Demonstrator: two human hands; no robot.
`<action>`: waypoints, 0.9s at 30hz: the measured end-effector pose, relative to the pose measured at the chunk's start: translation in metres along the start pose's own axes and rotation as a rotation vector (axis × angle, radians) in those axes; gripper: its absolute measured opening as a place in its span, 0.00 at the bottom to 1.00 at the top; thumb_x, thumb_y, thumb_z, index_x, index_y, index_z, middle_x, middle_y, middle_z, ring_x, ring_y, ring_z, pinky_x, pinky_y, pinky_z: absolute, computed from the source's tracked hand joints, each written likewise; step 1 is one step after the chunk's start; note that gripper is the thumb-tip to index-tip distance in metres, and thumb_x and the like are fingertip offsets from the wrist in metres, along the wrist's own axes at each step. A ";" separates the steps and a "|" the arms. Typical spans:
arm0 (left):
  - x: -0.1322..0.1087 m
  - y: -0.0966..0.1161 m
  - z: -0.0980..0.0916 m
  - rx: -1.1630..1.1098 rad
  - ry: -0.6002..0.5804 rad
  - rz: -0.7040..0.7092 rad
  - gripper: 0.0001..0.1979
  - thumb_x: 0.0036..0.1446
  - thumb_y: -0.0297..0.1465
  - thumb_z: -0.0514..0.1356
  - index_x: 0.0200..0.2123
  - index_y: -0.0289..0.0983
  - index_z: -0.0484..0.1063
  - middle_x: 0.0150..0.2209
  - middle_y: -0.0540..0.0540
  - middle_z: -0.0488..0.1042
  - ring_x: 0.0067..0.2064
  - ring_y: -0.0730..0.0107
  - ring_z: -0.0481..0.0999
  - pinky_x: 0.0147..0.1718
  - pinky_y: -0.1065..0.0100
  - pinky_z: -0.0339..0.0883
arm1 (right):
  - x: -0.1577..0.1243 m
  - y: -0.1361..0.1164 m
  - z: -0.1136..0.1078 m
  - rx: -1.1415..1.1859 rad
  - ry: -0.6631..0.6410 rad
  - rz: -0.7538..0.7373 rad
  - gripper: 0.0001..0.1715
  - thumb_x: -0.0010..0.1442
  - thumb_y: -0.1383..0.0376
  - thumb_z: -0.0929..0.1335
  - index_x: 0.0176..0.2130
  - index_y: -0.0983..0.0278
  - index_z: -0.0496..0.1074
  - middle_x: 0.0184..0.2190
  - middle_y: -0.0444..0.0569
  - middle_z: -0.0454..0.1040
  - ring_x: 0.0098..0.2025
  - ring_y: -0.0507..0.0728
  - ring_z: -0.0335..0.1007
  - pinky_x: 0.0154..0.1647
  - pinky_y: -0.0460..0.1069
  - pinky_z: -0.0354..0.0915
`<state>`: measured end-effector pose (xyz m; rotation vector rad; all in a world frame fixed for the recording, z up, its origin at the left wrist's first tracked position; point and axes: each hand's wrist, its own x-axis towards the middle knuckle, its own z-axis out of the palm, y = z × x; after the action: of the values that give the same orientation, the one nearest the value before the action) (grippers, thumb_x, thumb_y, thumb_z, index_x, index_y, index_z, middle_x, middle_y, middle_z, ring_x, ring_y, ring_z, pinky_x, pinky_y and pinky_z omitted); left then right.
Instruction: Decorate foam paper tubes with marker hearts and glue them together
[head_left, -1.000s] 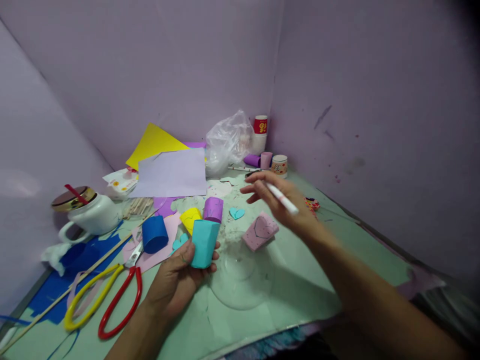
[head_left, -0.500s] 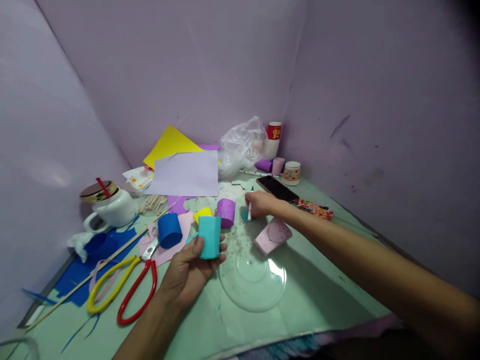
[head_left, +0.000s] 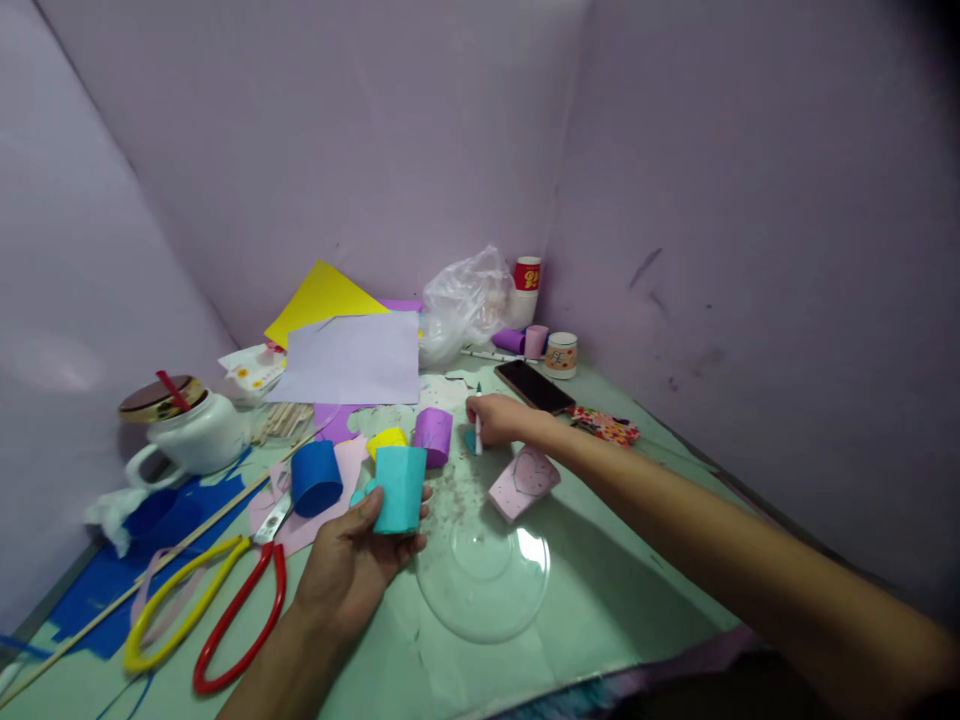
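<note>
Clasps turquoise cup in left hand, marker in right hand beside turquoise cutout; could dent cup by squeezing or nudge cutout with marker

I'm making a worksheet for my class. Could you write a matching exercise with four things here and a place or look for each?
1. turquoise piece
2. white pen
3. phone
4. scissors

A. has a dark screen
B. has red and yellow handles
C. in the left hand
D. in the right hand

Pairs: 1-C, 2-D, 3-A, 4-B
</note>
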<state>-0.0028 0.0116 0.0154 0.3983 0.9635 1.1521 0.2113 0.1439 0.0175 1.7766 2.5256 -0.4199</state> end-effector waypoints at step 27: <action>0.000 -0.007 0.003 0.084 -0.013 0.012 0.20 0.55 0.24 0.57 0.52 0.28 0.65 0.35 0.35 0.79 0.32 0.55 0.80 0.28 0.59 0.75 | -0.048 -0.027 -0.016 0.879 0.210 -0.336 0.14 0.45 0.74 0.71 0.30 0.63 0.63 0.25 0.39 0.71 0.26 0.49 0.69 0.27 0.44 0.65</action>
<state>0.0038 0.0089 0.0118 0.4788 1.0015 1.1213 0.2051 0.0951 0.0464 1.5925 3.0583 -1.6471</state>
